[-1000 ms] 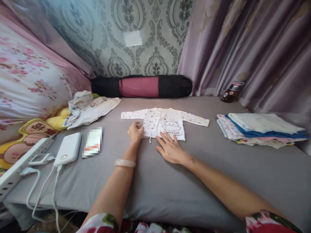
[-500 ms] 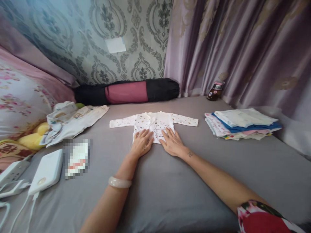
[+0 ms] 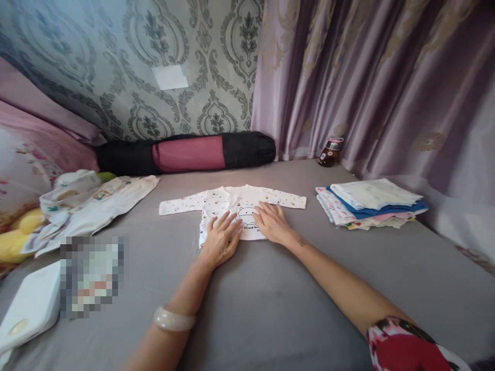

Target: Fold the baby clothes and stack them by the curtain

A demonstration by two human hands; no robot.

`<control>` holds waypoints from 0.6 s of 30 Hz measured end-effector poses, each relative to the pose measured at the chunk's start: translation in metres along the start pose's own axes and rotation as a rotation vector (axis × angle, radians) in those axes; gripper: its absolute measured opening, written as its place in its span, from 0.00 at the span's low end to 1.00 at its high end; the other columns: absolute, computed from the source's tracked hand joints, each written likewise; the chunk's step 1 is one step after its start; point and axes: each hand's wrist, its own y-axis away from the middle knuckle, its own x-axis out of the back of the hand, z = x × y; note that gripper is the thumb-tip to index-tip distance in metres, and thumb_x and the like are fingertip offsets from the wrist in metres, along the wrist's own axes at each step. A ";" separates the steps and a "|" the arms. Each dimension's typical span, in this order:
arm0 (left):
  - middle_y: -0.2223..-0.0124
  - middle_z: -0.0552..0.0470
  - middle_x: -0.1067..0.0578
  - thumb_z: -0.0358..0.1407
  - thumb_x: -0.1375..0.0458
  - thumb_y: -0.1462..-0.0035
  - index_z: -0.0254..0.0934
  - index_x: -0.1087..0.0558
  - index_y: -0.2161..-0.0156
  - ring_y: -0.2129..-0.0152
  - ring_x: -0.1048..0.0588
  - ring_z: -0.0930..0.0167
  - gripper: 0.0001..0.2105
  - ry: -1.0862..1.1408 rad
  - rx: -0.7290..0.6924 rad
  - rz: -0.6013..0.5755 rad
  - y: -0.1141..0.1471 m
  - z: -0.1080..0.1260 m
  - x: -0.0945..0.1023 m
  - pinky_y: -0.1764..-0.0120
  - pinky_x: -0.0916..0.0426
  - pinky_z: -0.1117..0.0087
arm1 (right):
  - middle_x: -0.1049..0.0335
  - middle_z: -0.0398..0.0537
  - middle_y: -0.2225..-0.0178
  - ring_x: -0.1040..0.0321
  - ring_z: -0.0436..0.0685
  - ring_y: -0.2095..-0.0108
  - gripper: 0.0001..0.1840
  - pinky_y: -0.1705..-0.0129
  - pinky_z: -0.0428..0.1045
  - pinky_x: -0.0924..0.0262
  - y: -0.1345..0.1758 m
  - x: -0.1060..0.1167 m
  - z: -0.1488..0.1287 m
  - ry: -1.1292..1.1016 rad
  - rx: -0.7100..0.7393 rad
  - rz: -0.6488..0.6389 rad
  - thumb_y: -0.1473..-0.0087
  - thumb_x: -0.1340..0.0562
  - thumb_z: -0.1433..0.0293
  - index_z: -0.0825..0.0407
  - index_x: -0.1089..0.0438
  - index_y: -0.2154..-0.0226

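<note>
Across the white shirt, 2 hands lie flat, apart (black lettering partly covered).

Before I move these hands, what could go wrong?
The left hand lies on the shirt; dragging that hand might bunch the fabric. The right hand also rests there, so pulling the two apart could skew the layout. A wide rightward sweep might knock the uneven clothes stack.

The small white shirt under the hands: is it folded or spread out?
Spread out: the shirt lies flat on the grey sheet, both sleeves stretched out to opposite sides.
</note>
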 end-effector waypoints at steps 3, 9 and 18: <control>0.38 0.49 0.34 0.41 0.56 0.35 0.45 0.32 0.44 0.37 0.42 0.60 0.19 0.005 -0.014 -0.078 -0.001 0.003 -0.005 0.39 0.53 0.48 | 0.60 0.56 0.32 0.66 0.62 0.32 0.32 0.35 0.65 0.74 -0.017 -0.004 0.014 0.041 -0.098 -0.016 0.34 0.60 0.57 0.57 0.49 0.35; 0.39 0.48 0.33 0.39 0.54 0.36 0.46 0.31 0.45 0.40 0.38 0.62 0.18 0.038 0.030 -0.109 -0.002 0.000 -0.012 0.40 0.51 0.48 | 0.61 0.58 0.32 0.65 0.64 0.32 0.36 0.35 0.67 0.72 -0.033 -0.019 0.033 0.073 -0.209 -0.100 0.35 0.61 0.55 0.59 0.54 0.34; 0.40 0.47 0.32 0.38 0.54 0.36 0.44 0.31 0.45 0.41 0.37 0.62 0.17 0.057 0.046 -0.080 -0.003 0.003 -0.009 0.40 0.49 0.50 | 0.46 0.56 0.36 0.50 0.66 0.38 0.29 0.39 0.68 0.63 -0.040 -0.015 0.029 0.093 -0.217 -0.007 0.35 0.59 0.59 0.54 0.39 0.41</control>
